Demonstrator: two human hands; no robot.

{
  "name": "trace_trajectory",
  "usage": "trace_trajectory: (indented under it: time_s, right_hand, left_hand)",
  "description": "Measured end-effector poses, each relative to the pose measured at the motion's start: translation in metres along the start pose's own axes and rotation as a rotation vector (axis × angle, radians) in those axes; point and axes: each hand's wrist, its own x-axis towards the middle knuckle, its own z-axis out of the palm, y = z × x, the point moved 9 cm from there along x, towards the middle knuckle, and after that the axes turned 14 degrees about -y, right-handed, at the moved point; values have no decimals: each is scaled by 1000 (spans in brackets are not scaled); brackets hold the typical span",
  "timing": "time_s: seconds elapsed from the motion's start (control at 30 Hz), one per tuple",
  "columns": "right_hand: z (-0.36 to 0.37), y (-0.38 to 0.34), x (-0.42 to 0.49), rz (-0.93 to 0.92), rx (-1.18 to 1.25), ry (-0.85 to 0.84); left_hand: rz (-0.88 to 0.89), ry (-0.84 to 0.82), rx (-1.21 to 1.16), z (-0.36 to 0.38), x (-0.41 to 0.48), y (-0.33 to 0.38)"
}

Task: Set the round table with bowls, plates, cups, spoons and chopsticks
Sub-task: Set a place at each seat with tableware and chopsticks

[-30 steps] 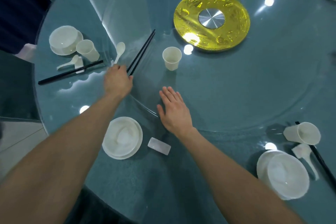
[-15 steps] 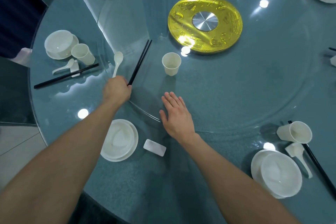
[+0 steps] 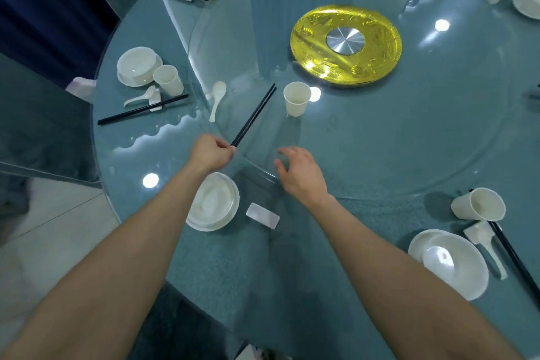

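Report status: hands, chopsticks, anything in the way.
Left hand pinches near end of the chopsticks. Right hand empty, fingers loosely curled. Cup and spoon flank the chopsticks, both apart from them.

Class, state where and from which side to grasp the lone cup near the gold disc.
Wrap the side wall of the cup from the near side: it stands upright, mouth up, tapering downward, and the chopsticks lie on its left.

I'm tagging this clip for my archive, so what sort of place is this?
Probably a restaurant or banquet dining room: a big round table, a glass turntable on a gold hub at its centre, and matching white place settings around the rim.
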Motion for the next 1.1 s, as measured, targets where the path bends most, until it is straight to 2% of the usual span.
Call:
trace_trajectory:
  time_s: [0.1,0.2,0.3,0.5,0.77,0.93,1.1]
  right_hand:
    - [-2,-5,-14,62,380,73]
    - [16,-7,-26,149,799,55]
    - [36,-12,-46,197,1015,18]
    - [65,-7,-89,188,1083,39]
    - [109,10,-128,271,1066,-16]
    - [137,21,-138,359,1020,-78]
    - [147,27,-141,377,849,-131]
  left_hand:
    - [6,-50,-108,12,-36,-14]
    - [26,-125,-159,29,-75,-27]
    - [80,-228,-208,53,-114,-38]
    - [148,-336,-306,88,-167,-63]
    - [141,-421,-95,126,-179,-98]
    - [56,-393,36,145,-177,-124]
    - [14,-328,106,153,-177,-134]
